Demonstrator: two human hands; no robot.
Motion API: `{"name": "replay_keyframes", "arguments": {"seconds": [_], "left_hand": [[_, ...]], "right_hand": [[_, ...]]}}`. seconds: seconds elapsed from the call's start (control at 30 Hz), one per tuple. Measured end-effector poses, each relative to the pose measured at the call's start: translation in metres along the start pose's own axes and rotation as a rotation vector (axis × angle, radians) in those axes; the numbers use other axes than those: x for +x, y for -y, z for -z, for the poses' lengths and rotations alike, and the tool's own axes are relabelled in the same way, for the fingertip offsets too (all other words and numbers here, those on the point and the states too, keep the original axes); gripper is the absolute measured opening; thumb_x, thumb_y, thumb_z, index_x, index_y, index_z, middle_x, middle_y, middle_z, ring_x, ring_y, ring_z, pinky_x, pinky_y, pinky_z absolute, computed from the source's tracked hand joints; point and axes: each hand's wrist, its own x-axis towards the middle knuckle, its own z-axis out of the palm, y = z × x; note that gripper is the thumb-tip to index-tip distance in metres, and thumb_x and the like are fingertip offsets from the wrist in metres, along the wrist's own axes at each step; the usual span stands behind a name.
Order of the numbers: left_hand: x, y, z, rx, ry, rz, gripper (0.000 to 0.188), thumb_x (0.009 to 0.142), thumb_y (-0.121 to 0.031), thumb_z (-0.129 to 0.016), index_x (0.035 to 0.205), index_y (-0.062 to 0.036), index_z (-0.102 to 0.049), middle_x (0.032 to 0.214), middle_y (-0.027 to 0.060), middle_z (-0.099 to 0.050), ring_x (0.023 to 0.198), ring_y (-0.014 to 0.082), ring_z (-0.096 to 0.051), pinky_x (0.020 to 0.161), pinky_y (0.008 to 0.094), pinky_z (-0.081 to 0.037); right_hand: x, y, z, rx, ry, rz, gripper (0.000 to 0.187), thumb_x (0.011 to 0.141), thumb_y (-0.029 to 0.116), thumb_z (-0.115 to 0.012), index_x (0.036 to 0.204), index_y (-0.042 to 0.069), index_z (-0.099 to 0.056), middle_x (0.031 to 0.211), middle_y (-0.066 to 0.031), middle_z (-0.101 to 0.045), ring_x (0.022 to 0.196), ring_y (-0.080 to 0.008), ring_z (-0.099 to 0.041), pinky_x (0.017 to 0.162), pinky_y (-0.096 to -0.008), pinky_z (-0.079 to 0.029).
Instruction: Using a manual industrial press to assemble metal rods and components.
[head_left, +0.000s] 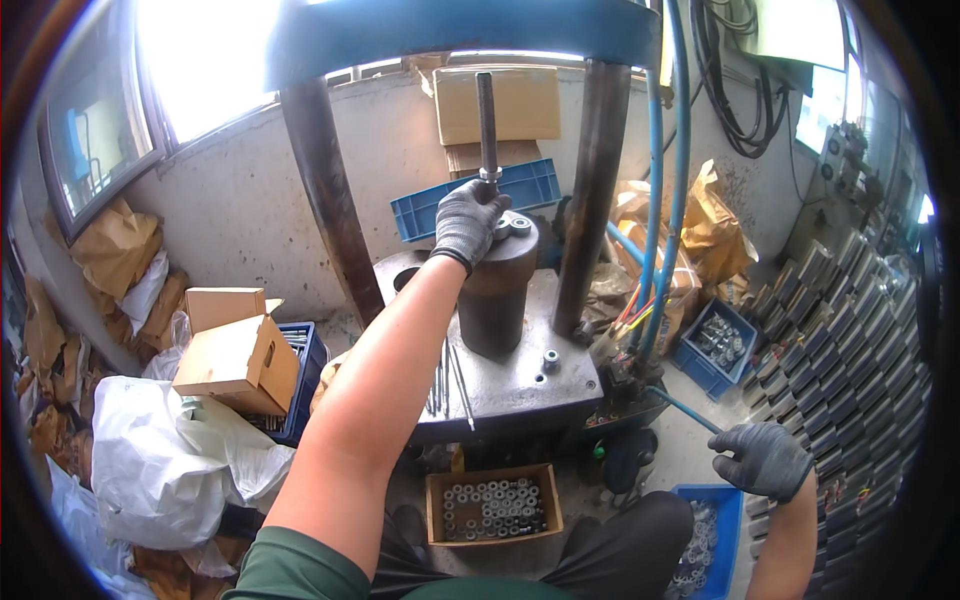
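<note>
My left hand (470,222), in a grey knit glove, reaches over a dark steel cylinder (492,300) on the press bed. Its fingers close round the lower end of an upright dark rod (487,120), just below a shiny metal ring (490,174) on that rod. The fingers partly hide the rod's base. Small round metal rollers (520,226) lie on the cylinder top beside this hand. At the lower right my right hand (762,460), in a dark glove, has its fingers curled at the end of a blue lever (685,408).
Thick steel columns (603,190) flank the cylinder beneath a blue crossbeam (460,35). Thin rods (460,385) and one roller (551,359) lie on the press bed (520,385). A box (435,510) of rollers stands before my knees. Stacked metal tubes (840,350) rise at right.
</note>
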Motion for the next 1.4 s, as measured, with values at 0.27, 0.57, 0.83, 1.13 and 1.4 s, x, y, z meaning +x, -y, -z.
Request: {"name": "replay_keyframes", "arguments": {"seconds": [0.27, 0.57, 0.83, 1.13, 1.4], "left_hand": [[-0.004, -0.004, 0.004, -0.033, 0.02, 0.012, 0.029, 0.095, -0.03, -0.077, 0.111, -0.0062, -0.076, 0.101, 0.0129, -0.079, 0.094, 0.0251, -0.075, 0.089, 0.0367, -0.056], [-0.01, -0.012, 0.006, -0.157, 0.038, 0.051, 0.03, 0.099, -0.027, -0.071, 0.12, -0.0059, -0.074, 0.096, 0.0122, -0.077, 0.082, 0.0212, -0.074, 0.074, 0.0374, -0.062], [-0.012, -0.013, 0.007, -0.238, 0.053, 0.088, 0.032, 0.097, -0.031, -0.074, 0.115, -0.0048, -0.076, 0.105, 0.0147, -0.079, 0.097, 0.0259, -0.075, 0.089, 0.0368, -0.056], [-0.007, -0.004, 0.005, -0.134, 0.022, 0.011, 0.032, 0.097, -0.031, -0.073, 0.115, -0.0038, -0.076, 0.107, 0.0152, -0.079, 0.099, 0.0266, -0.075, 0.091, 0.0369, -0.056], [-0.006, -0.003, 0.002, -0.189, 0.033, 0.033, 0.032, 0.097, -0.031, -0.074, 0.116, -0.0049, -0.076, 0.107, 0.0138, -0.079, 0.099, 0.0242, -0.075, 0.092, 0.0362, -0.056]], "right_hand": [[-0.031, -0.013, -0.042, -0.001, 0.229, -0.013, 0.027, 0.086, 0.032, -0.072, 0.101, 0.01, -0.08, 0.089, -0.0156, -0.075, 0.089, -0.0359, -0.074, 0.084, -0.044, -0.059], [-0.055, -0.014, -0.087, 0.151, -0.092, -0.041, 0.018, 0.08, 0.022, -0.079, 0.087, 0.005, -0.078, 0.08, -0.0175, -0.073, 0.073, -0.0355, -0.072, 0.069, -0.0422, -0.058], [-0.053, -0.006, -0.077, 0.194, -0.164, -0.034, 0.016, 0.08, 0.019, -0.078, 0.083, 0.003, -0.077, 0.078, -0.0182, -0.072, 0.07, -0.0353, -0.071, 0.067, -0.0426, -0.056], [-0.054, -0.006, -0.077, 0.172, -0.162, -0.051, 0.017, 0.08, 0.02, -0.077, 0.082, 0.003, -0.075, 0.078, -0.0184, -0.07, 0.071, -0.0379, -0.069, 0.066, -0.045, -0.055], [-0.053, -0.005, -0.075, 0.201, -0.148, -0.116, 0.014, 0.079, 0.016, -0.077, 0.083, 0.003, -0.075, 0.078, -0.0187, -0.07, 0.071, -0.0377, -0.069, 0.067, -0.0439, -0.055]]}}
